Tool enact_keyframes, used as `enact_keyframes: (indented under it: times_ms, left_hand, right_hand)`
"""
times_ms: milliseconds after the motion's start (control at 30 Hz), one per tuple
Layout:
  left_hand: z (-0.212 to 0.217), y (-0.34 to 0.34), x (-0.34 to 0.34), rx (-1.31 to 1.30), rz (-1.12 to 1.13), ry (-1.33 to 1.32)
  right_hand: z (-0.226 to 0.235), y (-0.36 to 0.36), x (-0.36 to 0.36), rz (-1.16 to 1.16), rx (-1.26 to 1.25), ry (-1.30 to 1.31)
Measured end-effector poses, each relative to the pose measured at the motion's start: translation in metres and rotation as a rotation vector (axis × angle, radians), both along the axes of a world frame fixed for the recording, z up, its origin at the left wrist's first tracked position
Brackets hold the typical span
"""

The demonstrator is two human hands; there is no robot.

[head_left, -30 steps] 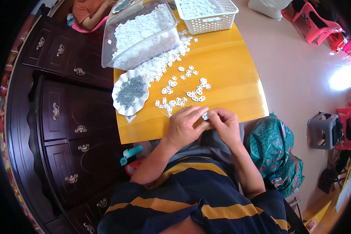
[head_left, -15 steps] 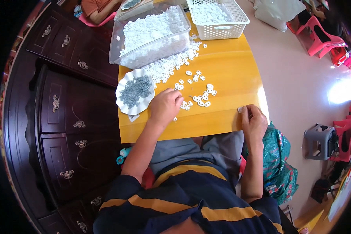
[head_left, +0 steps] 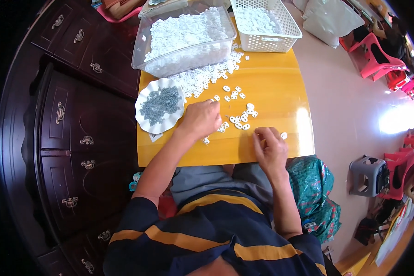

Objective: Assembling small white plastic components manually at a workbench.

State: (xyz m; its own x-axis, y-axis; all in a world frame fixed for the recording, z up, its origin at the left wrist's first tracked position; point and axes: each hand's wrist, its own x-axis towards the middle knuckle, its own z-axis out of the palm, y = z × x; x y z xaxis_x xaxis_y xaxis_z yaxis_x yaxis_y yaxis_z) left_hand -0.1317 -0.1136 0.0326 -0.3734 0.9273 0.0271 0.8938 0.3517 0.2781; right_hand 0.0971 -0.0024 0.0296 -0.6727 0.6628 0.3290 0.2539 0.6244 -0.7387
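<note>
From the head view I see my left hand (head_left: 201, 120) lying curled, knuckles up, over the small white plastic pieces (head_left: 240, 120) scattered just right of the scalloped white dish (head_left: 145, 122) of grey bits; whether it pinches one I cannot tell. My right hand (head_left: 270, 149), farther right of the dish near the table's (head_left: 271, 87) front edge, has fingertips pressed together beside one stray piece. I judge the pieces light, stiff and slippery, best nipped by their edges.

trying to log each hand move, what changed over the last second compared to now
A second ago both hands were together at the table's near edge, pinching a small white piece. Since then the left hand moved forward to the loose white pieces near the plate of grey bits, and the right hand slid out to the right, resting near the edge. The clear tub, white basket and table look unchanged.
</note>
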Motion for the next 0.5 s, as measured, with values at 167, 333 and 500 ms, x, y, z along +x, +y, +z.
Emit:
enact_keyframes:
  times_ms: [167, 333, 500]
  left_hand:
    - [0.017, -0.019, 0.005, 0.359, 0.095, -0.223]
    - [0.027, -0.042, 0.028, 0.449, 0.125, -0.522]
    - [-0.001, -0.068, 0.042, 0.522, 0.130, -0.818]
  right_hand:
    - [0.006, -0.008, -0.025, 0.091, 0.040, -0.070]
    - [-0.001, -0.013, -0.050, 0.155, 0.146, -0.129]
    - [-0.026, -0.015, -0.068, 0.196, 0.152, -0.314]
